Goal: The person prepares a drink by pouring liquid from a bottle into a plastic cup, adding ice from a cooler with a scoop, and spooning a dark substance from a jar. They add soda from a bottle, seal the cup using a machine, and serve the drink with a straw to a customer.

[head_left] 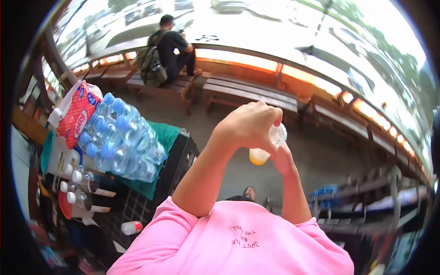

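In front of my chest, my left hand [252, 123] arches over a clear plastic container [278, 134], its fingers and thumb closed around the rounded clear part. Yellow-orange contents [259, 157] show low on the left, below my left thumb. My right hand [283, 159] is closed against the container from the right and below, with its fingers partly hidden. Whether the clear part is a lid or the top of a cup I cannot tell.
Water bottles [121, 137] and a red tissue pack [80, 114] stand left on a green cloth [160, 135]. Dark-liquid bottles [94, 181] and a red-capped bottle [132, 228] are below. A person [172, 50] with a backpack sits on a wooden bench [250, 94] ahead.
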The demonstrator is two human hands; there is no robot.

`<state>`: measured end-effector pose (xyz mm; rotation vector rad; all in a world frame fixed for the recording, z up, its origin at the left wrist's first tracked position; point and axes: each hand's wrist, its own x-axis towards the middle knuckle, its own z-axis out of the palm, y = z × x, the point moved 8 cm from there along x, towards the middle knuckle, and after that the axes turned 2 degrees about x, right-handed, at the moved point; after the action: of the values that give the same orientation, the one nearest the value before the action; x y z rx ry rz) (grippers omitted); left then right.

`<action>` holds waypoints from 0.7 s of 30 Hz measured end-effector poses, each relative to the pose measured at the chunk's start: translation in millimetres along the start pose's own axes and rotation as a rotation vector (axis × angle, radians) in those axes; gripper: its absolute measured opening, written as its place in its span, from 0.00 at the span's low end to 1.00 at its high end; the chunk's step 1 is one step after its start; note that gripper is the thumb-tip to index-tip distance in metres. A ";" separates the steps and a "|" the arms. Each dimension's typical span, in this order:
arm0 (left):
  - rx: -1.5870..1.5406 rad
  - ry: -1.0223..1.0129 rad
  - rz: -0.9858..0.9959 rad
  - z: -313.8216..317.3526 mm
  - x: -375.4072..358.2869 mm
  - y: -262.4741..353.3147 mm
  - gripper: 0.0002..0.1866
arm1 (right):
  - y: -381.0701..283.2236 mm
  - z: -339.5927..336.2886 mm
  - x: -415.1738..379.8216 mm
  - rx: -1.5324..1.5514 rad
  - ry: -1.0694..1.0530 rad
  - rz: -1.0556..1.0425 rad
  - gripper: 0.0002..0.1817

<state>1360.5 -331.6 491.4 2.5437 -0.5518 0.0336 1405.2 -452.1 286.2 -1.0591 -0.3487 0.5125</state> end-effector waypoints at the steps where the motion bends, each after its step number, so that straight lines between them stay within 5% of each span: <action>1: 0.013 0.031 0.002 -8.9 20.3 -16.5 0.34 | -8.9 2.5 28.9 0.029 -0.059 0.018 0.24; 8: 0.133 0.179 -0.264 -77.3 117.3 -149.5 0.33 | -27.8 36.6 219.5 -0.401 -0.468 0.048 0.26; 15: 0.191 0.060 -0.567 -131.8 171.2 -275.7 0.36 | -8.5 83.8 372.5 -0.420 -0.433 -0.153 0.26; 17: 0.267 0.004 -0.640 -145.2 188.0 -318.6 0.39 | 25.3 83.4 426.3 -0.421 -0.453 -0.012 0.43; 21: 0.216 -0.059 -0.812 -169.8 206.0 -404.0 0.41 | 52.8 100.3 518.1 -0.433 -0.518 -0.084 0.45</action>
<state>1721.9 -10.5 463.8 2.7929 0.5138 -0.2861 1772.7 -69.9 299.2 -1.3136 -0.9916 0.6502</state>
